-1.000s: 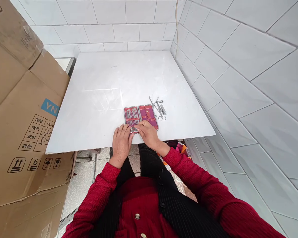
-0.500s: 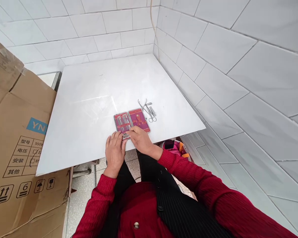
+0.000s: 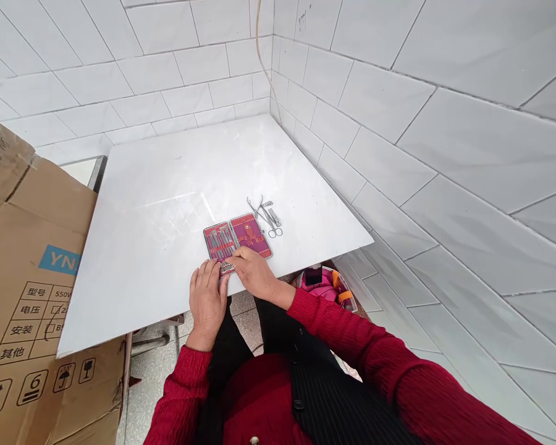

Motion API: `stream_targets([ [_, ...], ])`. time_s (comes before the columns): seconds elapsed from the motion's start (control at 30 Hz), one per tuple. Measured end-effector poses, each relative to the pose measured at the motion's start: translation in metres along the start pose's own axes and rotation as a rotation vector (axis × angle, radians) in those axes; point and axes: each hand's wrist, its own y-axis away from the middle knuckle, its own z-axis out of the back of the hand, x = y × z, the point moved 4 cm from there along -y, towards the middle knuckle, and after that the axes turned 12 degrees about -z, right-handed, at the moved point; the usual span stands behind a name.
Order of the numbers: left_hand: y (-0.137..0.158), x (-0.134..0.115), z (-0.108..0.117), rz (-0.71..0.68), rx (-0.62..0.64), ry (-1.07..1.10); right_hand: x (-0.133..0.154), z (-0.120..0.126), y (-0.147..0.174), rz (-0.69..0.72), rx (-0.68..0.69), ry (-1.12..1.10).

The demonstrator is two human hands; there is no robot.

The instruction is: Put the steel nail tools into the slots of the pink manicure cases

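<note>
An open manicure case (image 3: 256, 242), red and purple inside, lies at the table's front edge. Several slim metal manicure tools (image 3: 221, 241) sit under a band in its left half; the right half shows bare red holders. A small silvery piece (image 3: 227, 267) lies at the near end of the left half. My left hand (image 3: 207, 303) is closed on the case's near left corner, thumb beside that piece. My right hand (image 3: 254, 271) is in a pinch over the same end; its fingers hide what they grip. Scissors (image 3: 275, 232), nippers (image 3: 256, 207) and nail clippers (image 3: 274, 216) lie right of the case.
The white table (image 3: 162, 167) meets tiled walls (image 3: 370, 154) behind and to the right. A big cardboard box (image 3: 23, 247) stands at the left. Below the right front edge is a tub (image 3: 327, 287) with pink and orange things. A thin cable (image 3: 262, 55) hangs in the corner.
The camera view has shifted, so the scene sits slightly lower and further left. Both hands stay at the near end of the case's left half, with only slight finger movement.
</note>
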Motion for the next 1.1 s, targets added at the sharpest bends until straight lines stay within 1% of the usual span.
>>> stream_targets([
  [0.1, -0.001, 0.0, 0.002, -0.002, 0.018, 0.011, 0.0, 0.0, 0.001, 0.005, -0.012, -0.017],
  [0.23, -0.002, 0.001, 0.004, -0.023, 0.006, 0.015, -0.001, 0.0, 0.001, 0.008, -0.036, -0.008],
  [0.33, -0.003, 0.004, 0.006, -0.02, -0.014, 0.012, -0.001, -0.001, 0.0, -0.004, -0.019, 0.012],
  [0.47, -0.007, 0.012, 0.009, 0.031, -0.037, 0.025, 0.001, 0.002, -0.002, -0.005, -0.009, 0.026],
  [0.6, -0.01, 0.017, 0.008, 0.047, -0.039, 0.024, 0.003, 0.003, -0.002, -0.026, 0.019, 0.037],
  [0.73, -0.011, 0.017, 0.006, 0.059, -0.058, 0.033, 0.001, 0.008, -0.005, -0.013, 0.07, -0.044],
  [0.83, -0.011, 0.015, 0.007, 0.066, -0.064, 0.037, -0.007, 0.025, -0.017, 0.024, 0.105, -0.11],
  [0.9, -0.012, 0.014, 0.007, 0.068, -0.063, 0.034, -0.019, 0.043, -0.03, -0.005, 0.085, -0.062],
  [0.97, -0.012, 0.013, 0.007, 0.068, -0.064, 0.027, -0.036, 0.066, -0.046, -0.083, 0.031, 0.023],
  [1.03, -0.012, 0.013, 0.007, 0.065, -0.068, 0.021, -0.055, 0.088, -0.06, -0.2, -0.015, 0.136],
  [1.1, -0.012, 0.012, 0.007, 0.061, -0.068, 0.018, -0.07, 0.104, -0.071, -0.299, -0.033, 0.269],
])
